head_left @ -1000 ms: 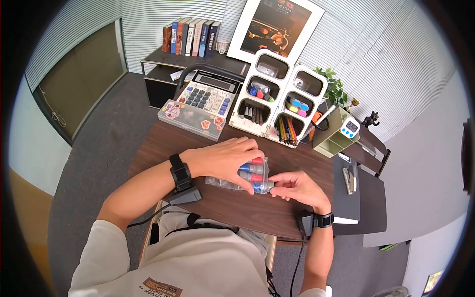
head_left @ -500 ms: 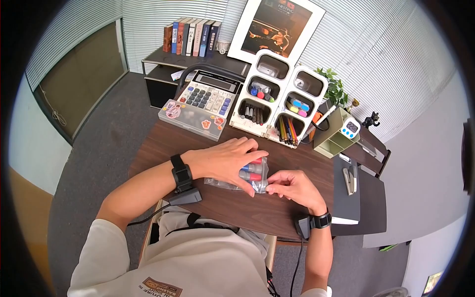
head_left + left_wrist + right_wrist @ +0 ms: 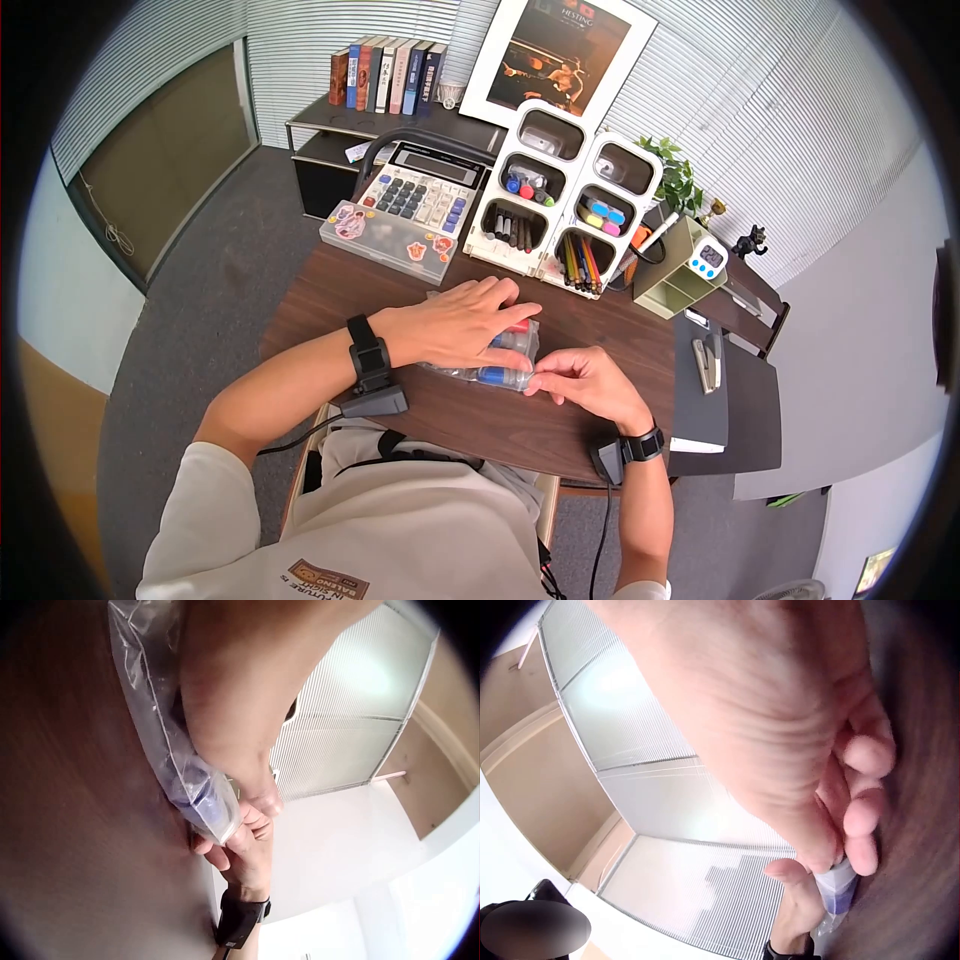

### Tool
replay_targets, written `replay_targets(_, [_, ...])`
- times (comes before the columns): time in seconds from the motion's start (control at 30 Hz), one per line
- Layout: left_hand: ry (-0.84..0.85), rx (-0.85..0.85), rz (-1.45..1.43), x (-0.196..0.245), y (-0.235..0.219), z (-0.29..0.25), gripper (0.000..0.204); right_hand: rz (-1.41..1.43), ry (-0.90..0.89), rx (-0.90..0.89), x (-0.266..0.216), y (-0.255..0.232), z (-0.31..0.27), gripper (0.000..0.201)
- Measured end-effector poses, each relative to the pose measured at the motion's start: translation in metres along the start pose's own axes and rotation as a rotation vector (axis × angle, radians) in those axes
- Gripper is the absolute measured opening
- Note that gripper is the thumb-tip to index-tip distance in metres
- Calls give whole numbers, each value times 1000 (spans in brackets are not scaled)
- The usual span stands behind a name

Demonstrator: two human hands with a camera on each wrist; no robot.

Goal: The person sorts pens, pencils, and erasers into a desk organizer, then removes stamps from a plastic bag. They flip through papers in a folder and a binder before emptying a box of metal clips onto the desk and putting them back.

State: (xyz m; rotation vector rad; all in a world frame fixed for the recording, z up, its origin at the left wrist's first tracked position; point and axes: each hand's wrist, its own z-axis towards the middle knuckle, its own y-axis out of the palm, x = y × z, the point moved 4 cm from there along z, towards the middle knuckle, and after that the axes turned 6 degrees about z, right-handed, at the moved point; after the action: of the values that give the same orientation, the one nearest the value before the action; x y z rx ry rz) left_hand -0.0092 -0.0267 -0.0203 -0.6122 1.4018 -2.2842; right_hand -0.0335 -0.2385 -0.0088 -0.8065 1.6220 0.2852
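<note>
A clear plastic bag (image 3: 513, 352) lies on the wooden desk (image 3: 470, 425), with red and blue cylindrical items inside. My left hand (image 3: 465, 325) is laid across the bag, fingers extended over it and the thumb along its near side, hiding much of it. At the bag's right end, the thumb and forefinger of my right hand (image 3: 590, 382) pinch the corner, right by a blue cylinder (image 3: 492, 376). The left wrist view shows the bag (image 3: 161, 727) stretching beneath the left palm toward the right fingertips. In the right wrist view, the blue item (image 3: 838, 896) sits just beyond the pinching fingers.
Behind the hands stand a sticker-covered pencil case (image 3: 385, 243), a calculator (image 3: 420, 195) and white organizers (image 3: 530, 255) full of pens. Farther right are a green box (image 3: 668, 285) with a timer (image 3: 708, 258), and a stapler (image 3: 706, 365) on a dark folder.
My right hand has shifted slightly left along the bag's end. The left thumb has moved up over the bag, covering the lower red part, and a blue cylinder shows at the near edge.
</note>
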Motion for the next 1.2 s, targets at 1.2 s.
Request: replay_targets(1.2, [-364, -191, -613, -32, -20, 1, 24, 179, 31, 113, 6, -15, 3, 15])
